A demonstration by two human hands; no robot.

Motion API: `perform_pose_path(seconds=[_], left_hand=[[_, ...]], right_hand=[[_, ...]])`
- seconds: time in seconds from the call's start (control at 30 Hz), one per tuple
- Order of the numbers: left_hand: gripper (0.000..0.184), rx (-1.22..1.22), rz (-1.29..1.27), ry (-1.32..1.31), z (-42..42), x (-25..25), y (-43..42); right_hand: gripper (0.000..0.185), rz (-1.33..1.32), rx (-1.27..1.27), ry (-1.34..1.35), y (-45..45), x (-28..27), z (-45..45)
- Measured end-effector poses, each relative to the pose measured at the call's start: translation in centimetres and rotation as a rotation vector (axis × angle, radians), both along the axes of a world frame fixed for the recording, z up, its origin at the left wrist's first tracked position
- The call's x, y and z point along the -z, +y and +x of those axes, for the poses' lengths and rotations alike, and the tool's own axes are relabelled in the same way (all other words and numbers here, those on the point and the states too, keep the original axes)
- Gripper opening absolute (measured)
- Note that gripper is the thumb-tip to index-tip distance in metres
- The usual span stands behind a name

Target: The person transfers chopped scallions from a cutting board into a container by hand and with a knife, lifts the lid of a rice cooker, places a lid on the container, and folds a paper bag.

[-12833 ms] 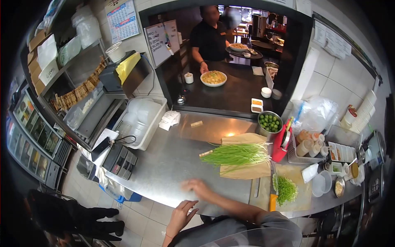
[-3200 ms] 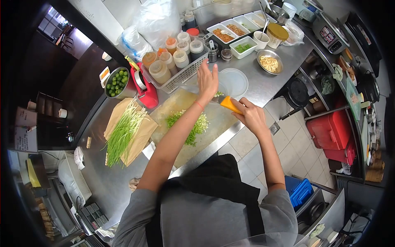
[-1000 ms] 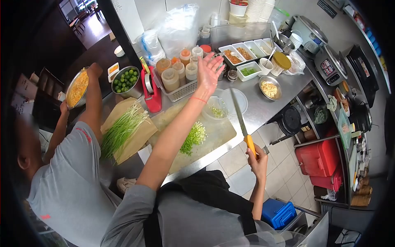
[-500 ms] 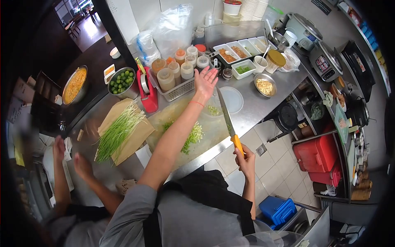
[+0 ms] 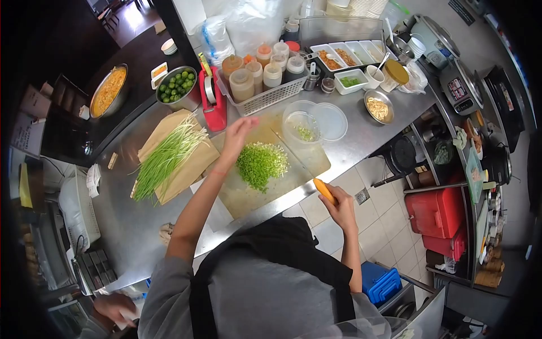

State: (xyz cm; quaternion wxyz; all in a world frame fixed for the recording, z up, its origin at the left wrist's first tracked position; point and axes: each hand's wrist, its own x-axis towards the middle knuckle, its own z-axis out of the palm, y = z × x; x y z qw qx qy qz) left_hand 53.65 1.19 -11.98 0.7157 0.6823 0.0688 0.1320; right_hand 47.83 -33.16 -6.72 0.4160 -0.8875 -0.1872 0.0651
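My right hand (image 5: 341, 208) grips the orange handle of a knife (image 5: 326, 192), whose blade lies low over the right part of the cutting board (image 5: 240, 206). My left hand (image 5: 240, 134) is above the board's upper left part, its fingers slightly blurred and pointing right; nothing shows in it. Below and right of it sits a pile of chopped green onions (image 5: 261, 166). A round clear container (image 5: 301, 122) with some chopped pieces stands at the board's far edge, beside a clear lid (image 5: 330, 122). Whole green onions (image 5: 169, 155) lie on brown paper (image 5: 195, 168) to the left.
A bowl of green citrus (image 5: 176, 88), a red tape dispenser (image 5: 213, 107) and a basket of bottles (image 5: 265, 99) line the back. A metal bowl (image 5: 379, 107) stands at right. A noodle bowl (image 5: 109, 91) is at far left; a co-worker's hand (image 5: 116, 308) shows at lower left.
My left hand has moved left and down from above the container, its fingers no longer spread upward. The knife has swung down to the board. The co-worker's hands have moved toward the lower left.
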Motion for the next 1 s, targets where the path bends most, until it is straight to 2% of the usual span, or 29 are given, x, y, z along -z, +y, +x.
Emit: perform_pose_path(seconds=[0.03, 0.13, 0.23, 0.33, 0.47, 0.77, 1.0], left_hand=[[0.028, -0.03, 0.13, -0.018, -0.8, 1.5, 0.4], [0.021, -0.111, 0.17, 0.033, -3.8, 2.4, 0.3], [0.021, -0.111, 0.306, 0.081, -5.6, 2.8, 0.4], [0.02, -0.136, 0.454, 0.006, -6.3, 1.9, 0.3], [0.018, -0.153, 0.48, -0.011, -7.0, 0.4, 0.4], [0.016, -0.163, 0.487, -0.003, -8.7, 0.5, -0.1], [0.017, -0.176, 0.476, -0.013, -9.5, 0.6, -0.4]], right_hand=[[0.033, -0.034, -0.004, -0.008, 0.4, 0.4, 0.5], [0.034, -0.087, -0.052, -0.116, 1.3, 2.1, 2.4], [0.036, -0.158, -0.073, -0.2, 2.7, 3.2, 4.0], [0.037, -0.228, -0.113, -0.267, 3.7, 3.3, 5.2], [0.035, -0.354, -0.131, -0.298, 4.5, 3.8, 5.6], [0.041, -0.315, -0.125, -0.378, 4.3, 5.1, 6.0], [0.038, -0.381, -0.026, -0.46, 5.0, 4.7, 5.4]])
